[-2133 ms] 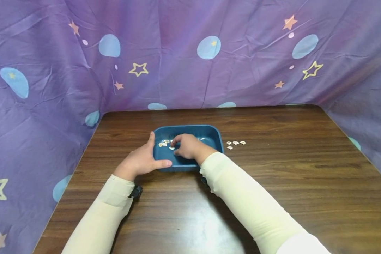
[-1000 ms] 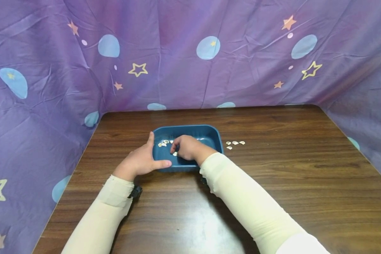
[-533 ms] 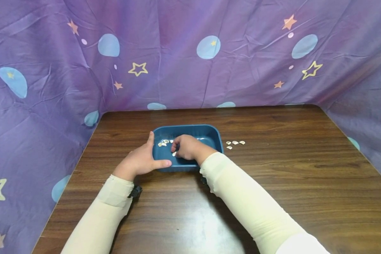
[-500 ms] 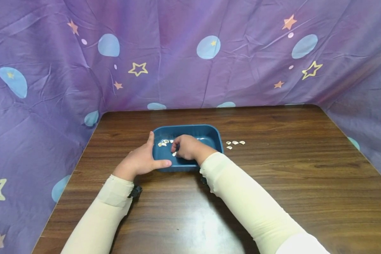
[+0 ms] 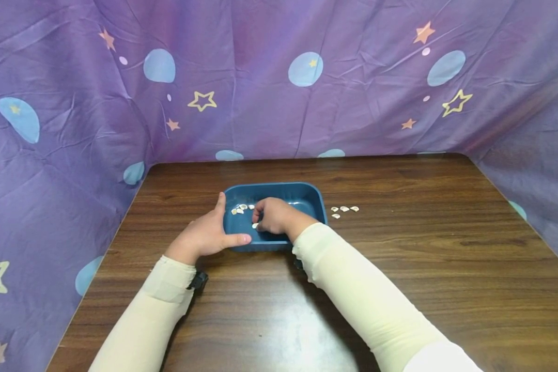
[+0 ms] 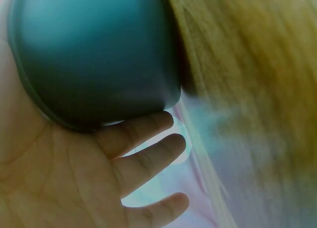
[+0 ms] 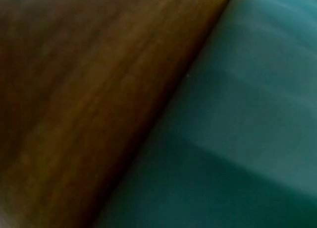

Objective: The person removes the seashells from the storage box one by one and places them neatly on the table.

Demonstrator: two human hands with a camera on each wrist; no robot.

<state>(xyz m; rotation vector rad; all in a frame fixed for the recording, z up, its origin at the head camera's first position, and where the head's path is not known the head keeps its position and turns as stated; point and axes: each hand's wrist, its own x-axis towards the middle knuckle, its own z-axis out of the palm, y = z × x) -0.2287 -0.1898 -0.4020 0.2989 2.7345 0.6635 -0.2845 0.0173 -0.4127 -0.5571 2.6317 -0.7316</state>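
Observation:
In the head view a blue rectangular tub (image 5: 279, 243) stands on the table. My left hand (image 5: 204, 232) rests against its left end, thumb along the front rim and fingers spread. The left wrist view shows the palm and straight fingers (image 6: 148, 163) against the tub's outer wall (image 6: 99, 54). My right hand (image 5: 275, 216) reaches inside, fingers bent, pinching a small white shell (image 5: 254, 226) low near the front. Several more shells (image 5: 240, 211) lie in the tub's back left part. The right wrist view has only the blurred tub wall (image 7: 237, 129); the hand is out of it.
Several small white shells (image 5: 344, 208) lie on the brown wooden table (image 5: 423, 232) just right of the tub. A purple patterned cloth (image 5: 260, 103) hangs behind the table and along both sides.
About two seconds ago the right fingers were parted around a shell farther back; now they pinch a shell nearer the tub's front. Over the last second, hardly any movement; the left hand has stayed still.

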